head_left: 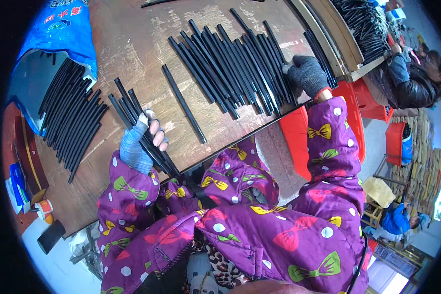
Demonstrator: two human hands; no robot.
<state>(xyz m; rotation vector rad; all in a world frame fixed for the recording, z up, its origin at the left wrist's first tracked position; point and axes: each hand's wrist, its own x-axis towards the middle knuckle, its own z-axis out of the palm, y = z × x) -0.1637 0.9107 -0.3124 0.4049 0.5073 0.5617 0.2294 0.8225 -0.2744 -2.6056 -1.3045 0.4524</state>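
My left hand point(141, 139), in a blue glove with bare fingertips, is closed around a small bunch of black tubes point(127, 105) at the table's near edge. A single black tube point(183, 104) lies just to the right of that hand. Further right, many black tubes point(225, 68) lie side by side in a slanting row. At the right end of this row is my right hand point(306, 76), in a dark grey knitted glove. Its fingers are curled down at the tubes, and whatever is in them is hidden.
Another pile of black tubes point(73, 115) lies at the left, partly inside a blue bag point(59, 34). Wooden strips point(328, 29) edge the table's right side. Red bins point(299, 142) stand below it. A co-worker point(411, 78) sits at the far right beside more tubes.
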